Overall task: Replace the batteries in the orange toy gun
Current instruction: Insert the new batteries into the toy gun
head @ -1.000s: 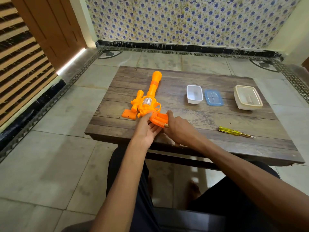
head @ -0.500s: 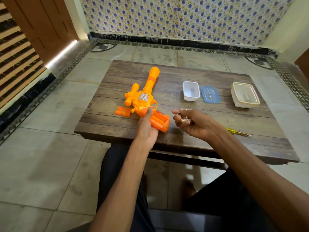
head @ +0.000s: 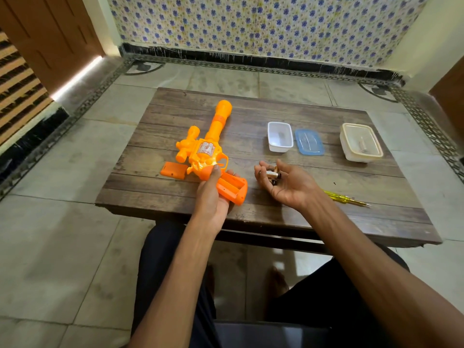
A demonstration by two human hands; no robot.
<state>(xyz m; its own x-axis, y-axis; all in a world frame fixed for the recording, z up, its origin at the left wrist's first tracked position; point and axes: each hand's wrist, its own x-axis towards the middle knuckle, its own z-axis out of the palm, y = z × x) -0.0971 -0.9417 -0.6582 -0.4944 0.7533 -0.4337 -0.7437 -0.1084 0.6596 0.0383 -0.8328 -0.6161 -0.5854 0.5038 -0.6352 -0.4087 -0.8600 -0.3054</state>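
The orange toy gun (head: 212, 144) lies on the wooden table (head: 326, 217), barrel pointing away from me. My left hand (head: 212, 197) grips its handle, whose battery bay (head: 232, 188) faces up, open and empty. The loose orange battery cover (head: 174, 170) lies just left of the gun. My right hand (head: 286, 183) is palm up over the table to the right of the handle, its fingers curled round the batteries (head: 272, 175).
A small open white tub (head: 280, 136) and its blue lid (head: 308, 142) sit at the back middle. A cream lidded box (head: 361, 145) with something inside stands at the back right. A yellow screwdriver (head: 345, 197) lies near my right wrist.
My right hand has come away from the gun's handle to the right and turned palm up with the batteries in it. The left hand stays on the handle.
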